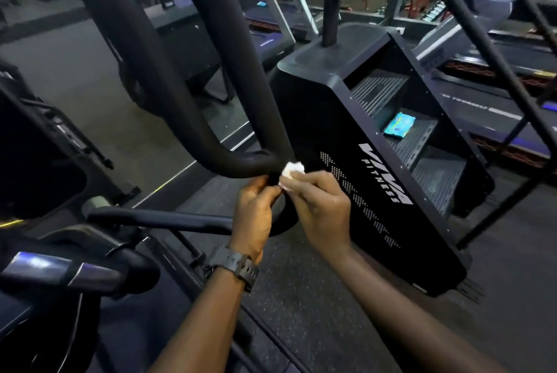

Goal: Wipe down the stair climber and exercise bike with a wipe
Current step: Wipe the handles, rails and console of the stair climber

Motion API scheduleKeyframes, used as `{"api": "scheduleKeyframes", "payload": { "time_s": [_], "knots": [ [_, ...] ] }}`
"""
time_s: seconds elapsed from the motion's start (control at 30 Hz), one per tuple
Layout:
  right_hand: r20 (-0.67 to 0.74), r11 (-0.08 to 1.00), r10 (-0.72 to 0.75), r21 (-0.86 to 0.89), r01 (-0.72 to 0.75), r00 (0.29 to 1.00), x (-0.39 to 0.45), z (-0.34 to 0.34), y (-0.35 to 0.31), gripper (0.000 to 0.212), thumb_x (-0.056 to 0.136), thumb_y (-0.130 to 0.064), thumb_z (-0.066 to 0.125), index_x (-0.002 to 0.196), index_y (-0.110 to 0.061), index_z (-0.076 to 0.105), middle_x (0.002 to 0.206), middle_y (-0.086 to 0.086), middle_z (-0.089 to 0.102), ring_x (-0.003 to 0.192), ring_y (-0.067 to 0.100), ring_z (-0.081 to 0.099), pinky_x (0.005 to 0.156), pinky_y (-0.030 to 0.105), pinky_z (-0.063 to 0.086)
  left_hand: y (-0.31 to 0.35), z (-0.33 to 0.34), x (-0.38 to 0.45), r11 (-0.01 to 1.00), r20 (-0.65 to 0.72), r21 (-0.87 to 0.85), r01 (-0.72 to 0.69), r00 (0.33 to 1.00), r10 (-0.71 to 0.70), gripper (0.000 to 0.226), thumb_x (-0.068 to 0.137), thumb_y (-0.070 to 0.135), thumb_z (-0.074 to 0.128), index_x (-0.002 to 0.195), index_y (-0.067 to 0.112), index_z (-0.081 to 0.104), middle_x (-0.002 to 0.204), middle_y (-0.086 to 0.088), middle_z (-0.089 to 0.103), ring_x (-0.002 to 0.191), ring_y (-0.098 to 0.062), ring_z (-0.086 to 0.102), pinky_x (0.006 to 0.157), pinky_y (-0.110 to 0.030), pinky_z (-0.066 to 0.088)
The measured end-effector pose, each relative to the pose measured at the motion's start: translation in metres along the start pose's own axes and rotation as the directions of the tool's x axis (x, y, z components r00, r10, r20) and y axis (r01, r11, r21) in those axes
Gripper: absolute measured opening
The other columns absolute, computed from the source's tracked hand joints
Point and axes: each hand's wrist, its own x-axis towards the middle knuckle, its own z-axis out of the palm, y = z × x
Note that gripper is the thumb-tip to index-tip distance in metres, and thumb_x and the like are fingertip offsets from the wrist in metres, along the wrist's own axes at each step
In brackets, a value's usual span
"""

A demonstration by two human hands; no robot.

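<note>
Head camera looks steeply down, close over both hands and the floor [301,297].

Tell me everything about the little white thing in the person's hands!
It is a white wipe, crumpled into a small soft wad that looks like damp tissue or cloth. The right hand pinches it between its fingertips, and the left hand touches it from the other side. It is pressed against the bend of a thick black padded handlebar, near the stair climber. Most of it is hidden by fingers, so only its top shows.
</note>
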Motion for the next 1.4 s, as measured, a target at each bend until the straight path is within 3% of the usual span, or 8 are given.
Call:
{"api": "scheduleKeyframes", "payload": {
  "time_s": [0.17,0.37,0.5,0.7,0.87,1.03,1.2,1.4],
  "knots": [
    [-0.087,0.996,0.001,0.094,0.007,0.996,0.053,0.003,-0.002,0.017,0.084,-0.005,0.076,0.101,-0.008,0.076,0.092,0.006,0.068,0.084,0.019,0.065,0.072,0.023,0.050,-0.004,0.000,0.000,0.999,-0.050,-0.018,0.029,0.998,-0.030,0.040,0.087,0.005,0.048,0.099,0.031,0.076,0.108,0.003,0.076,0.114,-0.022,0.066,0.098,-0.033,0.051],
    [-0.011,1.000,0.010,0.019,-0.009,1.000,-0.006,-0.004,0.011,0.019,0.084,-0.005,0.074,0.102,-0.010,0.076,0.094,0.004,0.068,0.086,0.019,0.064,0.071,0.028,0.053,-0.003,0.002,-0.004,1.000,-0.011,0.009,0.016,1.000,-0.016,0.041,0.083,0.006,0.047,0.111,0.025,0.071,0.113,0.001,0.074,0.113,-0.018,0.066,0.099,-0.036,0.050],
    [-0.118,0.990,0.055,0.135,-0.039,0.991,0.029,0.008,-0.002,0.022,0.089,-0.001,0.068,0.110,-0.005,0.073,0.111,0.004,0.069,0.105,0.012,0.065,0.088,0.022,0.052,-0.007,0.003,-0.005,0.999,-0.044,0.044,0.018,0.999,-0.016,0.042,0.091,0.003,0.044,0.111,0.031,0.068,0.108,0.006,0.075,0.107,-0.014,0.068,0.092,-0.029,0.051],
    [0.020,0.881,0.433,0.204,-0.428,0.901,-0.022,0.008,0.011,0.029,0.096,-0.008,0.058,0.122,-0.015,0.068,0.106,-0.021,0.068,0.097,-0.012,0.062,0.085,0.013,0.049,-0.012,0.000,-0.006,0.996,0.005,0.086,-0.034,0.999,0.034,0.039,0.085,0.015,0.048,0.113,0.033,0.067,0.114,0.013,0.073,0.113,-0.007,0.065,0.101,-0.033,0.048],
    [0.172,0.772,0.410,0.457,-0.442,0.896,0.035,0.009,0.008,0.028,0.099,-0.009,0.050,0.117,-0.020,0.069,0.115,-0.004,0.071,0.112,0.008,0.064,0.098,0.029,0.050,-0.016,-0.003,-0.007,0.988,0.039,0.130,-0.087,0.996,0.083,0.047,0.096,-0.002,0.044,0.115,0.035,0.067,0.113,0.018,0.072,0.112,-0.003,0.065,0.100,-0.028,0.049],
    [0.460,0.483,0.611,0.427,-0.764,0.644,-0.026,0.009,0.023,0.029,0.101,-0.007,0.043,0.117,-0.008,0.067,0.105,0.009,0.072,0.095,0.023,0.067,0.075,0.028,0.054,-0.025,-0.020,-0.002,0.938,0.054,0.338,-0.075,0.997,0.060,0.038,0.100,0.018,0.049,0.137,0.024,0.058,0.129,0.016,0.064,0.123,-0.005,0.057,0.111,-0.036,0.043],
    [0.351,0.459,0.518,0.656,-0.599,0.780,0.039,0.008,0.015,0.028,0.100,-0.007,0.044,0.115,-0.011,0.067,0.119,0.014,0.068,0.113,0.028,0.064,0.102,0.044,0.049,-0.037,-0.021,-0.016,0.894,0.076,0.437,-0.099,0.994,0.073,0.041,0.104,0.017,0.047,0.145,0.022,0.049,0.128,0.013,0.059,0.118,-0.001,0.056,0.103,-0.021,0.044],
    [0.403,0.395,0.660,0.531,-0.749,0.634,-0.028,0.019,0.024,0.030,0.103,-0.011,0.041,0.123,-0.008,0.064,0.122,0.018,0.066,0.112,0.028,0.063,0.097,0.037,0.049,-0.062,-0.031,-0.025,0.688,0.137,0.712,-0.141,0.989,0.060,0.037,0.101,0.011,0.049,0.137,0.014,0.058,0.133,-0.004,0.063,0.122,-0.020,0.059,0.097,-0.025,0.044]
  ]
}}
